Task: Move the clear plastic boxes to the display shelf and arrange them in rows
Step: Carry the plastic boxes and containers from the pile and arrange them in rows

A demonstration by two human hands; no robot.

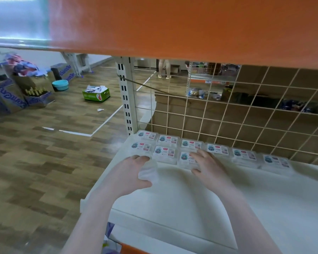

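Note:
Several clear plastic boxes with blue-and-red labels stand in two rows at the back of the white display shelf point(200, 195), against the wire grid. The back row point(218, 149) runs from the left post to the right. The front row holds three boxes. My left hand point(134, 173) grips a clear box point(148, 172) just in front of the front row's left end. My right hand point(207, 163) holds the third front-row box point(185, 158), fingers over its top and thumb at its near side.
An orange shelf point(191, 24) hangs low overhead. The white slotted post point(126, 99) and wire grid point(246, 116) bound the back. On the wood floor to the left lie cardboard boxes point(17, 96), a blue basin point(60, 84) and a green carton point(96, 95). A person's legs point(163, 68) show far behind.

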